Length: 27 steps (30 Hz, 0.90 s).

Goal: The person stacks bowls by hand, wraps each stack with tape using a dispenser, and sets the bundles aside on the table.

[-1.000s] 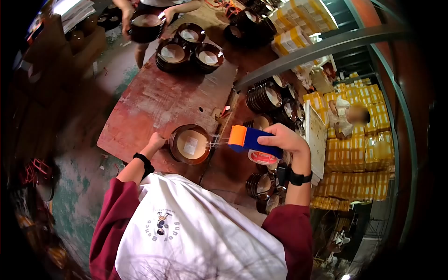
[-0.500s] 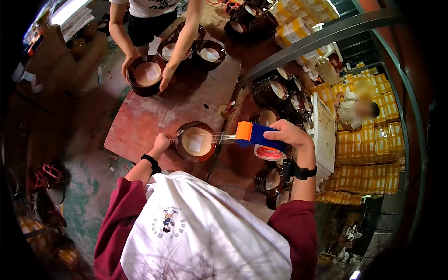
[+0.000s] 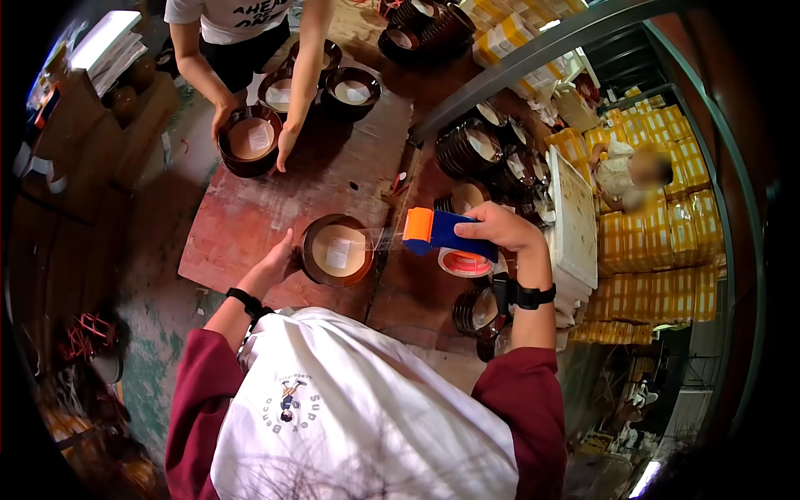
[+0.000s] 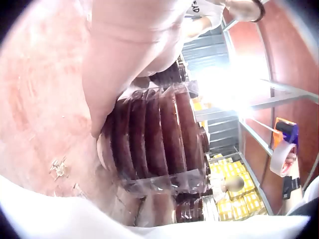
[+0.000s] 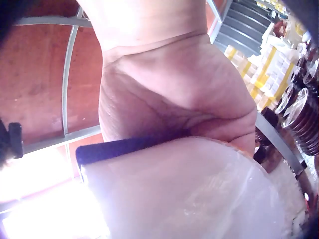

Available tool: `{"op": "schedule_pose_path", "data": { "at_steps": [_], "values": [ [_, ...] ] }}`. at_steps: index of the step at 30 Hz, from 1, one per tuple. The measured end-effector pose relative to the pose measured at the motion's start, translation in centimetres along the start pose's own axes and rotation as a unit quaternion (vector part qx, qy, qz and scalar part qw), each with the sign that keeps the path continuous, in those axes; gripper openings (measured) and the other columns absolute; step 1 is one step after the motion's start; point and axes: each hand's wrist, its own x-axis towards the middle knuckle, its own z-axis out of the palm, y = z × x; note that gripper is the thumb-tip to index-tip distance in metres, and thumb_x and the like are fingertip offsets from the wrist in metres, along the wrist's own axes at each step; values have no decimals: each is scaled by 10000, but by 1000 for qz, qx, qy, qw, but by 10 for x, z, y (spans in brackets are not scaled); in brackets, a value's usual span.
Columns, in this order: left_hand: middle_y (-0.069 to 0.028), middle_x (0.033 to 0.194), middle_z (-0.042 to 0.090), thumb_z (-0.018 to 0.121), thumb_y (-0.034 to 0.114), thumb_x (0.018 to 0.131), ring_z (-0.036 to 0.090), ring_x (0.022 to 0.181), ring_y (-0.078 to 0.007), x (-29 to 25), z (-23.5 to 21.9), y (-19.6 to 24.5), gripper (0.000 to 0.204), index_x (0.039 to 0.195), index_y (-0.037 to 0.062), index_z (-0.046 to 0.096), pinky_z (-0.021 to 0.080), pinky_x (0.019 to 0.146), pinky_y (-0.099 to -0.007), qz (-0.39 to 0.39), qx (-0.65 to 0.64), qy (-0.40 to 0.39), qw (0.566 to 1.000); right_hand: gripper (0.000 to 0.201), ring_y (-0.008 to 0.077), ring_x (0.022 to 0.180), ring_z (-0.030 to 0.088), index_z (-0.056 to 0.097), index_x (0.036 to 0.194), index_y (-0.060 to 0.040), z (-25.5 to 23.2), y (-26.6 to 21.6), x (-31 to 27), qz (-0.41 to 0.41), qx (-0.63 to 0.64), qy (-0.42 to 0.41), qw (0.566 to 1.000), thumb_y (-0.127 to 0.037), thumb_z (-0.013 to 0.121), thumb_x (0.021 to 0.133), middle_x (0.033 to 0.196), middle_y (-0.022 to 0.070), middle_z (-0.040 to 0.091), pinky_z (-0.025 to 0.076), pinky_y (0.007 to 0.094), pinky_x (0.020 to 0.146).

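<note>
In the head view a stack of brown-rimmed bowls (image 3: 354, 250) stands before me on the reddish board (image 3: 242, 225), a white paper (image 3: 338, 252) inside the beige top bowl. Clear tape strips (image 4: 169, 181) cross the stack's sides in the left wrist view. My left hand (image 3: 275, 262) lies against the stack's left side with fingers extended. On the right, my right hand (image 3: 504, 227) grips a blue and orange tape dispenser (image 3: 450, 231) carrying a tape roll (image 3: 465, 263). A clear strip of tape (image 3: 385, 239) stretches between dispenser and stack.
Across the board, another person's hands (image 3: 286, 148) flank a bowl stack (image 3: 250, 142), with more stacks (image 3: 352, 93) behind. Several bowl stacks (image 3: 468, 150) stand right, beyond a board seam. A metal beam (image 3: 533, 62) slants overhead; yellow-taped boxes (image 3: 658, 250) and a person sit far right.
The other person has come forward and brought a bowl stack down to the board's far left edge. My left hand's fingers have straightened beside my stack; tape still stretches from the dispenser.
</note>
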Motion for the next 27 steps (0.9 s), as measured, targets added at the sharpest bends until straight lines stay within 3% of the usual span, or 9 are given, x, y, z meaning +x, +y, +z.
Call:
{"op": "schedule_pose_path", "data": {
  "at_steps": [6, 8, 13, 15, 18, 19, 21, 24, 27],
  "values": [
    [-155, 1192, 693, 278, 690, 1044, 616, 1168, -262, -13, 4, 14, 867, 1225, -85, 622, 453, 1062, -393, -66, 33, 2, 997, 451, 32, 756, 575, 734, 1012, 44, -1, 6, 1, -5, 4, 1, 1000, -400, 761, 935, 875, -24, 689, 489, 222, 687],
    [-184, 1226, 692, 328, 637, 1058, 633, 1160, -319, -18, 2, 21, 785, 1240, -69, 618, 473, 1039, -410, -41, 166, 123, 978, 450, 31, 755, 574, 737, 1009, 37, -2, 12, 2, -7, 15, -3, 1000, -407, 759, 936, 874, -28, 689, 488, 221, 686],
    [-242, 1290, 660, 493, 447, 1060, 622, 1162, -449, -42, 19, 57, 550, 1284, -44, 598, 496, 1009, -459, 216, 456, 253, 825, 393, 35, 747, 595, 740, 1010, 9, -2, 28, 3, 14, 16, 2, 1000, -380, 745, 952, 857, -32, 696, 495, 222, 683],
    [-264, 1363, 608, 558, 379, 1037, 565, 1245, -480, -63, 73, 66, 515, 1321, -51, 569, 462, 1065, -471, 359, 457, 252, 774, 510, 34, 744, 563, 742, 988, 33, -1, 34, 2, 7, -7, 6, 1000, -475, 702, 968, 826, -41, 670, 481, 232, 682],
    [-246, 1494, 501, 620, 321, 1002, 437, 1409, -440, -54, 111, 56, 540, 1390, -39, 515, 350, 1178, -487, 464, 567, 177, 657, 557, 38, 733, 546, 731, 970, 36, -9, 75, 13, -38, -52, 32, 997, -515, 656, 989, 791, -52, 650, 480, 240, 684],
    [-229, 1618, 333, 677, 384, 955, 247, 1532, -395, -55, 123, 54, 713, 1483, -20, 420, 198, 1253, -500, 415, 630, 133, 643, 602, 55, 695, 498, 699, 892, 33, -5, 84, 13, -65, -76, 52, 994, -554, 617, 997, 713, -43, 598, 466, 266, 662],
    [-203, 1659, 259, 712, 566, 871, 177, 1555, -397, -56, 143, 44, 961, 1549, -6, 341, 130, 1255, -566, 412, 721, 92, 549, 637, 76, 664, 453, 654, 818, 37, -2, 93, 9, -47, -152, 56, 986, -575, 616, 988, 658, -15, 539, 448, 297, 636],
    [-193, 1680, 208, 727, 742, 725, 127, 1557, -429, -53, 166, 32, 1227, 1592, 5, 266, 86, 1237, -633, 378, 776, 50, 502, 716, 135, 590, 404, 599, 727, 51, 10, 127, 18, -76, -178, 90, 977, -626, 621, 957, 585, 71, 425, 423, 348, 574],
    [-208, 1662, 239, 807, 740, 603, 138, 1544, -463, -44, 173, 25, 1340, 1586, 3, 272, 70, 1222, -670, 369, 798, 39, 475, 733, 186, 565, 386, 580, 697, 57, 18, 146, 27, -59, -199, 117, 971, -631, 633, 944, 575, 124, 414, 417, 370, 562]
  ]
}}
